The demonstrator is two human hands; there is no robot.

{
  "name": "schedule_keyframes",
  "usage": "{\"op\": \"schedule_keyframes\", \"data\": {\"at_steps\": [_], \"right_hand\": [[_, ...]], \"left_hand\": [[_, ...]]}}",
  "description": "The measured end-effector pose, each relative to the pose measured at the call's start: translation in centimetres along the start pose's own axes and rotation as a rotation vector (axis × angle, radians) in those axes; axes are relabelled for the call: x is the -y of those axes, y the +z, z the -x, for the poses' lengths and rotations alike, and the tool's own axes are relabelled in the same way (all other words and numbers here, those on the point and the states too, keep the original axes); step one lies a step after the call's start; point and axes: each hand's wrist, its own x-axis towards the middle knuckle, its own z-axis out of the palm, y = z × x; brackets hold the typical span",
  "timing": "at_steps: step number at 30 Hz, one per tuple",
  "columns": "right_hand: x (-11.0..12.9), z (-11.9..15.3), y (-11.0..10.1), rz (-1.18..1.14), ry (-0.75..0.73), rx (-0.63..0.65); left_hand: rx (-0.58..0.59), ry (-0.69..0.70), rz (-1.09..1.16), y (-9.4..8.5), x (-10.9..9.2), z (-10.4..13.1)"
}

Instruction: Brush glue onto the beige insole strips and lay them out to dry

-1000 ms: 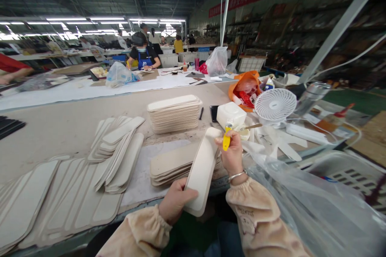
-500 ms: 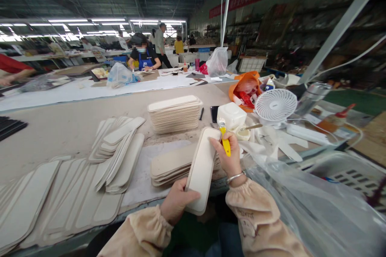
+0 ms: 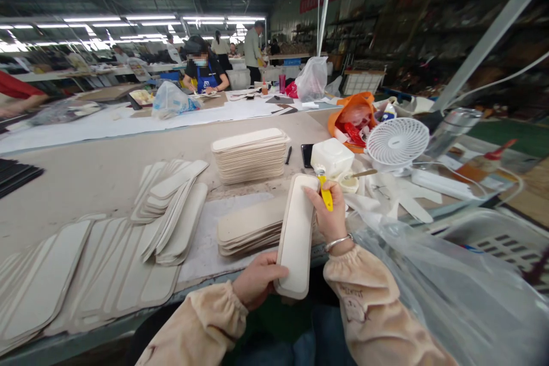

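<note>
Between my two hands an off-white panel (image 3: 297, 234) with rounded ends is held up, tilted, at the table's front edge. My left hand (image 3: 261, 277) grips its lower end, thumb on top. My right hand (image 3: 330, 211) holds a yellow-handled tool (image 3: 326, 197) with a short metal-coloured head, and its thumb presses on the panel's upper right edge. Just left of the held panel lies a low stack of beige panels (image 3: 251, 226), partly hidden behind it. Further back stands a tall, neat stack of similar panels (image 3: 251, 155).
Fanned panels (image 3: 124, 274) cover the table's left front. To the right are a white tub (image 3: 332, 157), a phone (image 3: 306, 155), a white fan (image 3: 398, 142), an orange bag (image 3: 352, 120) and clear plastic sheeting (image 3: 429, 274). A co-worker (image 3: 205, 71) sits across the table.
The held panel has turned more upright and shifted slightly right in view, with both hands moving along with it. A person in the background has walked to the right.
</note>
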Motion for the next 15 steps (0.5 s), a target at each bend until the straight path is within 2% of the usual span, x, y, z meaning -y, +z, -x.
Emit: {"op": "schedule_keyframes", "data": {"at_steps": [6, 15], "right_hand": [[-0.53, 0.06, -0.28, 0.042, 0.009, -0.021], [-1.04, 0.02, -0.78, 0.095, 0.017, 0.049]], "left_hand": [[-0.002, 0.039, -0.023, -0.14, 0.04, -0.20], [-0.041, 0.011, -0.004, 0.23, 0.04, -0.26]]}}
